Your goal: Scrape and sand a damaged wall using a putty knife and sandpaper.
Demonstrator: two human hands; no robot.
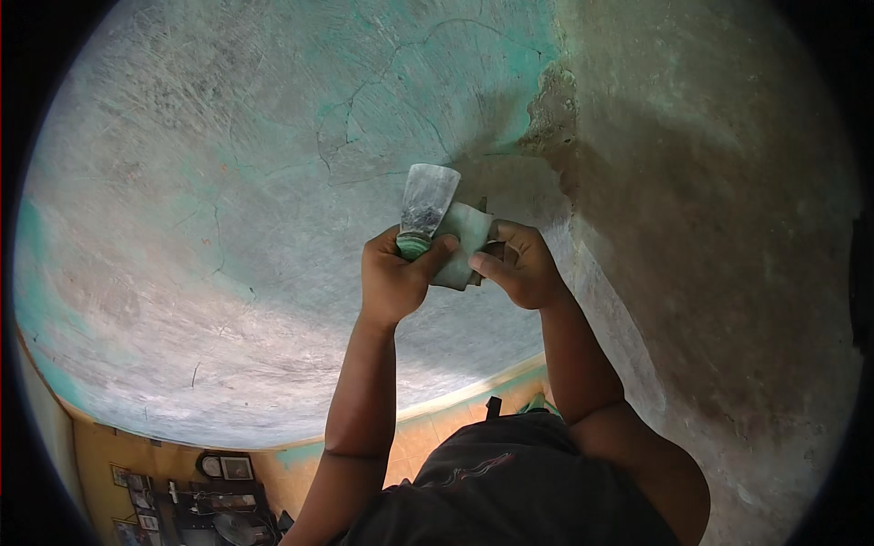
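Observation:
My left hand [393, 278] is closed round the green handle of a scraper [428, 200], whose wide, dust-smeared blade points up. Its thumb also presses on a folded, pale grey-green sheet that looks like sandpaper [466, 232]. On the other side of that sheet, my right hand [523, 268] pinches its edge between thumb and fingers; a brownish edge shows at the fold. Both hands are held up close together before a wall [273, 182] with patchy, scraped turquoise paint. Neither tool visibly touches the wall.
Cracks and a crumbling patch [551, 109] mark the wall near its corner with a brown-grey wall [728, 246] at the right. Orange tiles [428, 446] show past my dark shirt. At the lower left stands dark furniture [218, 510] with frames and household items.

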